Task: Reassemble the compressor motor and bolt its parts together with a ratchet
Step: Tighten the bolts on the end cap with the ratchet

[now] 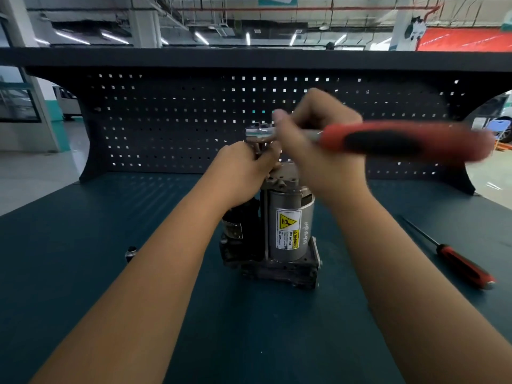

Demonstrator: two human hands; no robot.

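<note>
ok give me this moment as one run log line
stage: bolting atop compressor motor | right hand: grips ratchet near head | left hand: pinches socket extension beneath | screwdriver: lying on bench

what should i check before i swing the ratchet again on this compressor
1. Right hand grips the ratchet: ok, though it holds the metal neck, not the red handle.
2. Ratchet head sits above the top of the compressor: ok.
3. Left hand steadies the socket under the head: ok.
4. Socket seated square on a bolt: cannot tell, the fingers hide it.
5. Compressor stands upright on the table: ok.
6. Screwdriver out of the swing path: ok, it lies flat on the table to the right, apart from the compressor.
</note>
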